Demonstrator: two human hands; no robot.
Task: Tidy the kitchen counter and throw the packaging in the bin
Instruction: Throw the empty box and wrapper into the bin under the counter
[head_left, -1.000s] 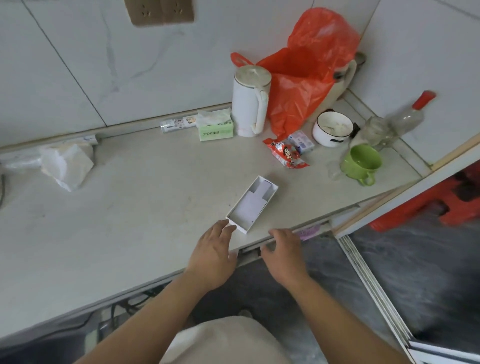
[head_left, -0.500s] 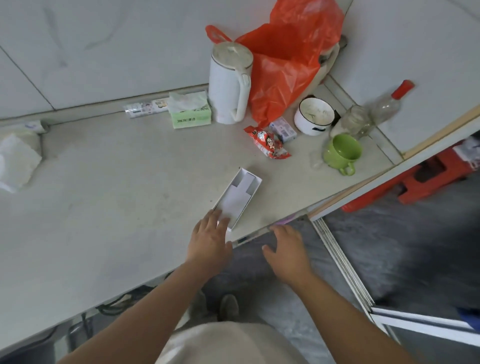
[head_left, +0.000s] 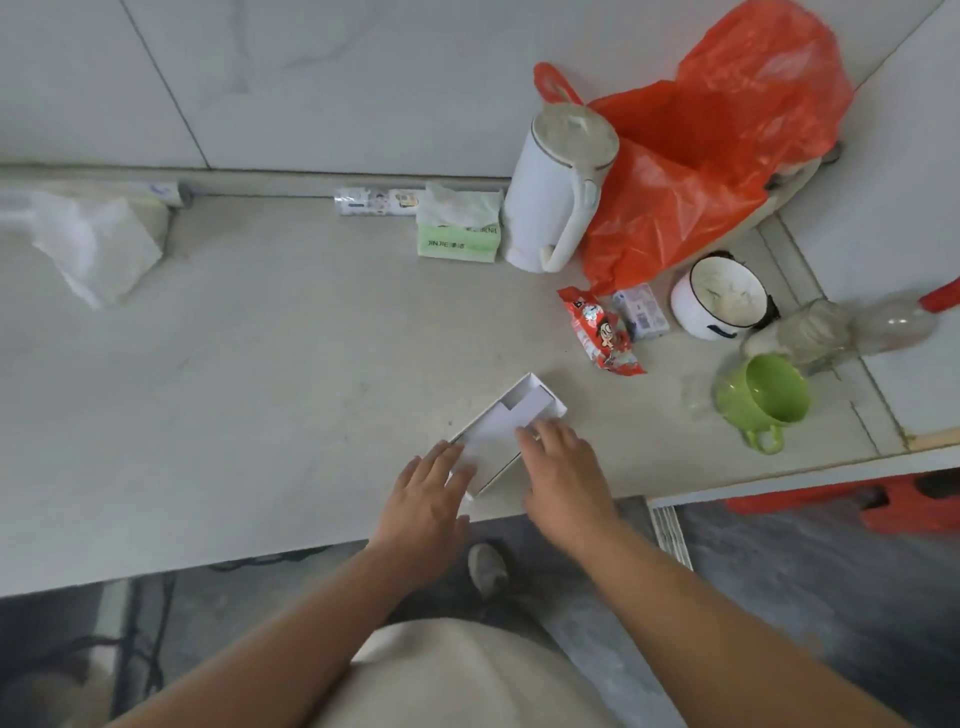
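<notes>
An open white cardboard box (head_left: 511, 423) lies near the front edge of the pale counter (head_left: 270, 374). My left hand (head_left: 423, 499) touches the box's near left end with straight fingers. My right hand (head_left: 563, 475) lies over its right side, fingertips on the rim. A red snack wrapper (head_left: 600, 332) and a small pale blue packet (head_left: 641, 312) lie further back to the right. A crumpled white plastic bag (head_left: 98, 244) sits at the far left.
Against the back wall stand a white kettle (head_left: 558, 192), a green tissue pack (head_left: 460, 234), a small printed packet (head_left: 376, 201) and a red plastic bag (head_left: 711, 156). A white enamel mug (head_left: 719, 299), a green mug (head_left: 766, 400) and a clear bottle (head_left: 857, 327) crowd the right corner.
Both hands moved forward onto the white box. The right hand left the counter's front edge and now lies on the box; the left hand touches its near end.
</notes>
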